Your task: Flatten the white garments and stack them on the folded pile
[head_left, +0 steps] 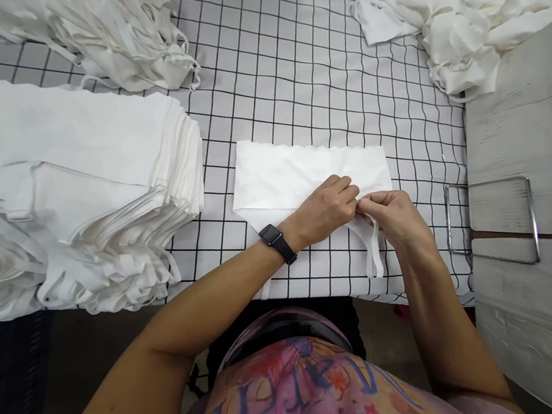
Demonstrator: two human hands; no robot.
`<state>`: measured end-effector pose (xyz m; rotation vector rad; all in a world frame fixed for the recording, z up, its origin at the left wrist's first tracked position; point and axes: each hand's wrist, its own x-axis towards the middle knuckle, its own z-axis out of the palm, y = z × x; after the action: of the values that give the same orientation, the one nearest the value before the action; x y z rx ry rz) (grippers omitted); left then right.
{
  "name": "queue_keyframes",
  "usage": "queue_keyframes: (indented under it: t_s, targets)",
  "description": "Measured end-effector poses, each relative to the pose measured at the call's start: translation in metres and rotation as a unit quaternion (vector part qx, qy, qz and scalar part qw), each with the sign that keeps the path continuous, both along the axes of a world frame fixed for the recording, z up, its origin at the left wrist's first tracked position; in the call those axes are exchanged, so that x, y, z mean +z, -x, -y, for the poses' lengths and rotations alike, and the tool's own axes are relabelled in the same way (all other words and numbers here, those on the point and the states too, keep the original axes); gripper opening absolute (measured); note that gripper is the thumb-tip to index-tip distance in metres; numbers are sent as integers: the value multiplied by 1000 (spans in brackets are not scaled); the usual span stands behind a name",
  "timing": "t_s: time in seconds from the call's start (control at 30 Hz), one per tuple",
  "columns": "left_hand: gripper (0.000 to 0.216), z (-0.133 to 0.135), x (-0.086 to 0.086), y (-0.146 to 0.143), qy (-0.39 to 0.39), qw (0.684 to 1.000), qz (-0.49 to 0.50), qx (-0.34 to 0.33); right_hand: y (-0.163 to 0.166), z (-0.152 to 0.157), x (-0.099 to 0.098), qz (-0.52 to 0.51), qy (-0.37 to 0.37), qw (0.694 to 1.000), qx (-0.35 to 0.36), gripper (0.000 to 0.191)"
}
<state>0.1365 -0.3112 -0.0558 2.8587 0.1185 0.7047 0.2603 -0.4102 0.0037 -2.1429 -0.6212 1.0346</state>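
Observation:
A white strappy bra top (276,170) with a scalloped edge lies flat on the checked cloth in front of me, that edge facing away. My left hand (330,206), with a dark watch at the wrist, reaches across it, fingers curled down on the fabric near its right side. Close beside, almost touching, my right hand (395,214) pinches the fabric between thumb and forefinger near the base of a strap. That narrow strap (373,256) hangs in a loop below my fingers toward the table's front edge. My fingers hide the exact spot they grip.
On the left stands a thick stack of similar white tops (73,137), straps bunched at its near side. Loose heaps of white garments lie at back left (112,39) and back right (462,6). A cardboard box (517,133) and a metal wire frame (533,217) are at the right.

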Motion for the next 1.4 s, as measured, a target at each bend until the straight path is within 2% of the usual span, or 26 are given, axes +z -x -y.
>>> queue_keyframes:
  t_s: [0.23, 0.5, 0.67, 0.73, 0.83, 0.97, 1.23, 1.4]
  targets:
    - [37, -1, -2, -1, 13, 1000, 8, 3, -4, -1, -1, 3, 11, 1000, -17, 27]
    - [38, -1, -3, -2, 32, 999, -7, 5, -11, 6, -14, -11, -32, 998, -56, 30]
    - [36, -2, -1, -1, 36, 999, -20, 6, 12, 15, -18, 16, -78, 988, -136, 19]
    - [34, -2, 0, 0, 37, 999, -25, 2, 24, 19, -18, 2, -98, 980, -172, 16]
    - [33, -2, 1, 2, 34, 999, -22, -5, 33, 20, -20, -45, -118, 975, -181, 18]
    - [33, -2, 0, 2, 25, 1000, -9, -7, 29, 18, -23, -87, -130, 972, -174, 21]
    - [36, 0, -1, 2, 4, 1000, 2, -5, 30, 17, -28, -72, -164, 954, -240, 11]
    - [35, 0, -4, 2, 0, 1000, 3, 3, 32, 18, -24, -121, -154, 951, -241, 20]
